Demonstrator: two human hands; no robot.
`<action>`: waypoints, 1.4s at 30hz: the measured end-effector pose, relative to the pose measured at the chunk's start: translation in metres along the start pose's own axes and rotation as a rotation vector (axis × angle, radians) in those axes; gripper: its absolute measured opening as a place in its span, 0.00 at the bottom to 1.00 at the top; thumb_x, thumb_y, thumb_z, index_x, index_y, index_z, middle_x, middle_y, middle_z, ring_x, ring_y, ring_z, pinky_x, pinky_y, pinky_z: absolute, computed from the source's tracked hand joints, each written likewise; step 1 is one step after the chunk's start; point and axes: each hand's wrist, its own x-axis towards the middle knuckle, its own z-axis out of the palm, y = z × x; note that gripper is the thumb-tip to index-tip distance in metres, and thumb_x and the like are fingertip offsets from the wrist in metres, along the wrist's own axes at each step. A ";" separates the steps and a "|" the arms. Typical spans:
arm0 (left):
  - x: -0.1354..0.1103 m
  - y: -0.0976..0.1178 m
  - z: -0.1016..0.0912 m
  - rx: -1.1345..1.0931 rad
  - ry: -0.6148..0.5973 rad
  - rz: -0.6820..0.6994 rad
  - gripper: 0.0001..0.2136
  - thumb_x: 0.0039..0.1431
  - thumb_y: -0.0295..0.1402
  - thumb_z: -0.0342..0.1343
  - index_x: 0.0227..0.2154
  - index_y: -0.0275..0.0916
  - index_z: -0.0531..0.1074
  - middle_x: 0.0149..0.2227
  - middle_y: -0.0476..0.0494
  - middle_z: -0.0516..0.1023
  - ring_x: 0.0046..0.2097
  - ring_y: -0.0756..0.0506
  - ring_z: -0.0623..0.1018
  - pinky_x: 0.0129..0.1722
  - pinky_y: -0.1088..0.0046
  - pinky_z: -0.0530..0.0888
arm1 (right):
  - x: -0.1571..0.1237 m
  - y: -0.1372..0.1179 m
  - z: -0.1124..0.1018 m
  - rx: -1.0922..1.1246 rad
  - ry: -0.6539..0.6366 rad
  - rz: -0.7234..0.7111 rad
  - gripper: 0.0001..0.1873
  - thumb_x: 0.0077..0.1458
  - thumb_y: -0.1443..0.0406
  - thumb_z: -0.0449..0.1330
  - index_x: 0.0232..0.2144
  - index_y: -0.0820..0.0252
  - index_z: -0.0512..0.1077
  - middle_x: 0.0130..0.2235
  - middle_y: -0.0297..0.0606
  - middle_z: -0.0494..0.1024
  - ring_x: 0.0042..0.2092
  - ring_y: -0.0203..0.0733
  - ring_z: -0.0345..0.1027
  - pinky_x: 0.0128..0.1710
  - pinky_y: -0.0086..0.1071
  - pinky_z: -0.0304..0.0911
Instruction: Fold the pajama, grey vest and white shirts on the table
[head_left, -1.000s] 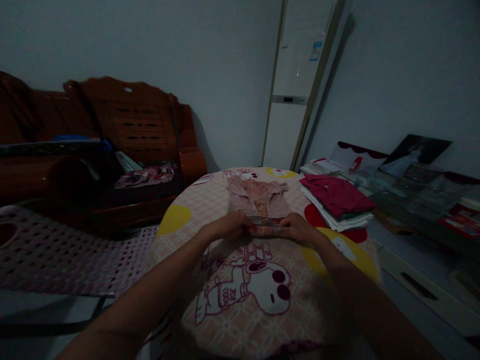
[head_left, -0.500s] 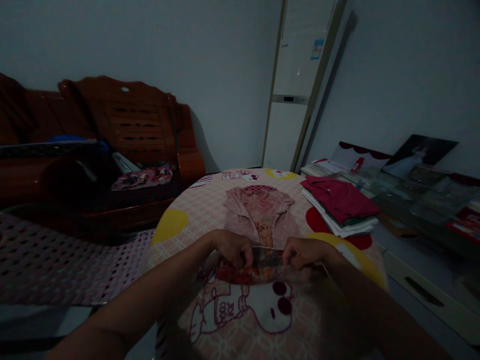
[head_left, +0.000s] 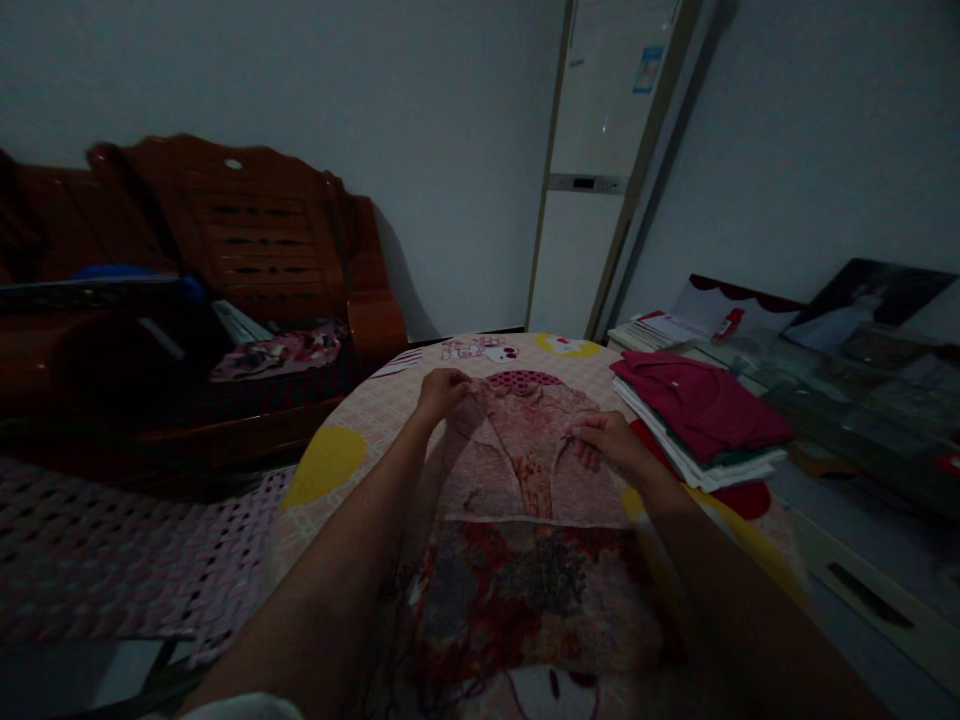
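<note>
Step in hand: judged as spreading the floral garment (head_left: 525, 470) flat at the centre of the round table (head_left: 330, 465).
Left hand (head_left: 444, 388): closed on the garment's corner at 11 o'clock.
Right hand (head_left: 609, 438): fingers curled on the edge at 2 o'clock; pinching or pressing, cannot tell.
Hands: well apart.
Next move calls for: even outward tension, cloth kept low.
Edges: table rim near at 9 o'clock; folded clothes stack (head_left: 701, 410) just beside at 2 o'clock.
Open room: bare tablecloth at 12 o'clock.
</note>
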 end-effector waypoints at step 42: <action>0.088 -0.050 0.040 0.313 -0.116 0.027 0.12 0.52 0.38 0.58 0.36 0.37 0.80 0.36 0.42 0.81 0.39 0.43 0.76 0.37 0.72 0.68 | 0.155 0.042 -0.038 -1.055 0.681 0.076 0.14 0.51 0.68 0.57 0.39 0.62 0.77 0.41 0.49 0.80 0.43 0.48 0.73 0.39 0.34 0.62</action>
